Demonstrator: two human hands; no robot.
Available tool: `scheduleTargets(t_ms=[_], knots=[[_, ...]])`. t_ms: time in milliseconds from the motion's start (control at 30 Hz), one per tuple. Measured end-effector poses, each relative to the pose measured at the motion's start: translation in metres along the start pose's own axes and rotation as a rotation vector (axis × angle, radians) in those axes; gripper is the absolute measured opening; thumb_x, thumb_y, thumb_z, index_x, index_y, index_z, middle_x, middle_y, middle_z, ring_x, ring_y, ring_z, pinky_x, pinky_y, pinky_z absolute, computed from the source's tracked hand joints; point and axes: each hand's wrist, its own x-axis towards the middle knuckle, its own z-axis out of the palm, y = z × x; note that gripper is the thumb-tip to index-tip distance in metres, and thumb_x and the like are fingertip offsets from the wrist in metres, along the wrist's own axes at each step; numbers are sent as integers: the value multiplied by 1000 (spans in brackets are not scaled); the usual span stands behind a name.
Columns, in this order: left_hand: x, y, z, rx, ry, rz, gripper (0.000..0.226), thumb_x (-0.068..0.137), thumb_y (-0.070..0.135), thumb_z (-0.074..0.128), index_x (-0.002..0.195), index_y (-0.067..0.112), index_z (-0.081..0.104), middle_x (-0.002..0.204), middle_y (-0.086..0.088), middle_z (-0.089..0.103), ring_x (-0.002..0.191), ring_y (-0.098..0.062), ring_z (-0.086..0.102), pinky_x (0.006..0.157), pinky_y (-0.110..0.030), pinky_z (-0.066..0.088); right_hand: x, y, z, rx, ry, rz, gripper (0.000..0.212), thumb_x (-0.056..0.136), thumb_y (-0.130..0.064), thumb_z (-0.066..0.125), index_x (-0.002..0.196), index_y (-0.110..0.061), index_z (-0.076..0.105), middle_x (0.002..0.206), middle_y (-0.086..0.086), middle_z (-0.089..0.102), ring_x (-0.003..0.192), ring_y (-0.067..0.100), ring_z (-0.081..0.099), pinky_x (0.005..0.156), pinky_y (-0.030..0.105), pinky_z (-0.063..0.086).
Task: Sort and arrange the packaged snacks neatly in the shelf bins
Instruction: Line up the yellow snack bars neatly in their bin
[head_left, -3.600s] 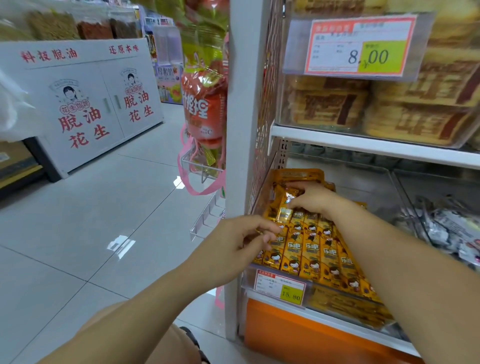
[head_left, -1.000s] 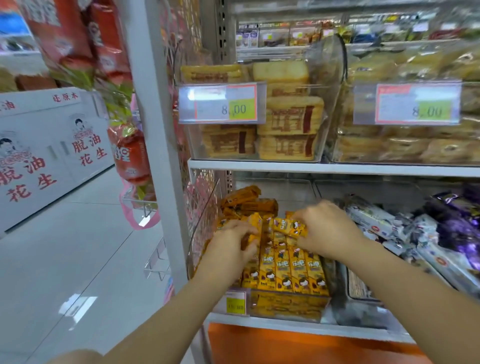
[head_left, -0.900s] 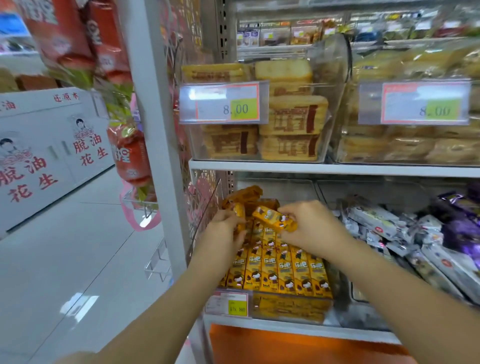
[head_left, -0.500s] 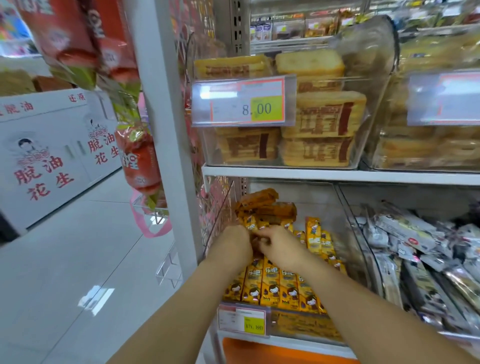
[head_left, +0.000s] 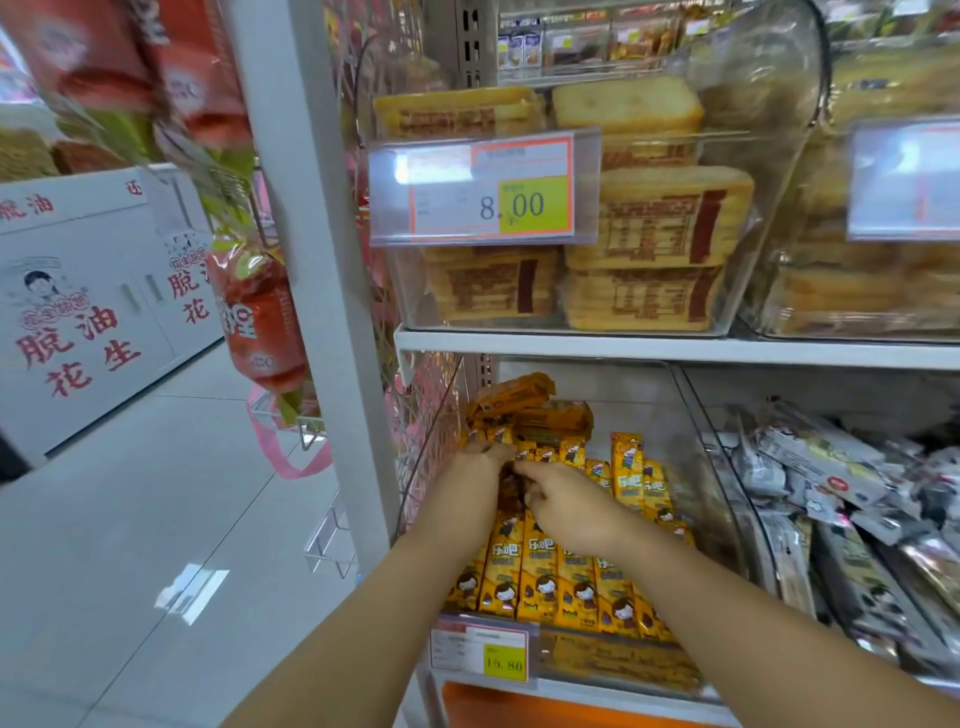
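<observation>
Left hand (head_left: 470, 486) and right hand (head_left: 569, 512) meet over yellow snack packs (head_left: 540, 577) filling a clear bin (head_left: 714, 467); fingertips obscured, grips unclear.

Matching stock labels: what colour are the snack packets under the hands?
Snack packets: yellow-orange with cartoon faces; head view.

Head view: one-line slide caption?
Left hand and right hand reach among yellow snack packs in the clear lower-shelf bin.

I see the upper shelf board (head_left: 675, 349) carrying two clear bins (head_left: 769, 130) of packaged toast (head_left: 660, 218). The lower shelf (head_left: 597, 693) carries a clear bin (head_left: 691, 441) of yellow snack packs (head_left: 571, 587), touching a neighbouring bin (head_left: 748, 509) of grey-wrapped packs (head_left: 831, 467).
</observation>
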Motion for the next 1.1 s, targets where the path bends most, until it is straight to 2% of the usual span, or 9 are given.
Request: scheduleTargets(t_ms=[67,233,300,367,433,533,667,967,1100], knots=[[0,0,-1,-8,12,-1,38,93,2,47,129,11,56,133,-11,53,107,-13,57,81,-3,38,1,0,4,-4,22,-12,46,99,-8,37,145,-15,33,134,12,51,89,10,39,51,9,25],[-2,9,-12,166,-66,-98,36,90,-5,44,120,9,58,125,-9,49,106,-25,57,80,-32,48,4,-2,-6,32,-148,-23,37,97,-3,38,126,-17,55,103,8,61,69,13,51,55,22,40],[-4,10,-16,223,-100,-75,38,88,-10,41,120,6,56,123,-11,49,106,-27,57,80,-33,48,4,-3,-14,50,-148,-15,39,97,-4,39,127,-21,57,116,8,62,90,25,62,76,36,51],[-6,8,-17,227,-122,-50,42,86,-13,39,120,4,56,122,-13,50,106,-28,57,81,-32,48,9,0,-23,174,33,65,40,97,-6,42,133,-20,51,132,3,55,113,28,57,94,39,47],[-7,6,-17,211,-146,-57,45,83,-16,39,120,4,57,122,-14,50,107,-28,56,81,-32,47,20,8,-33,387,283,203,44,96,-9,48,139,-18,43,136,8,51,116,27,55,98,39,46],[-4,5,-17,133,-206,-83,56,84,-17,41,132,9,53,136,-14,44,120,-28,50,95,-32,46,37,19,-41,672,394,367,62,93,-14,55,147,-15,26,144,11,39,110,25,52,99,41,45],[-2,1,-17,12,-227,-97,58,91,-10,40,143,14,41,152,-9,29,139,-24,31,110,-27,28,60,22,-37,749,424,416,82,84,-25,69,148,-15,19,148,13,33,128,32,43,104,44,42],[-12,-2,-6,-180,-108,-128,47,97,-2,38,138,17,47,152,-6,25,140,-20,26,106,-18,20,91,9,-16,540,542,623,94,71,-66,65,136,-10,27,136,16,43,126,34,41,103,42,37],[-15,0,-8,-231,-94,-140,45,98,0,37,138,16,48,152,-6,25,139,-21,27,104,-15,18,99,3,-12,539,589,632,83,72,-70,61,130,-18,34,133,15,43,125,33,38,84,33,30]])
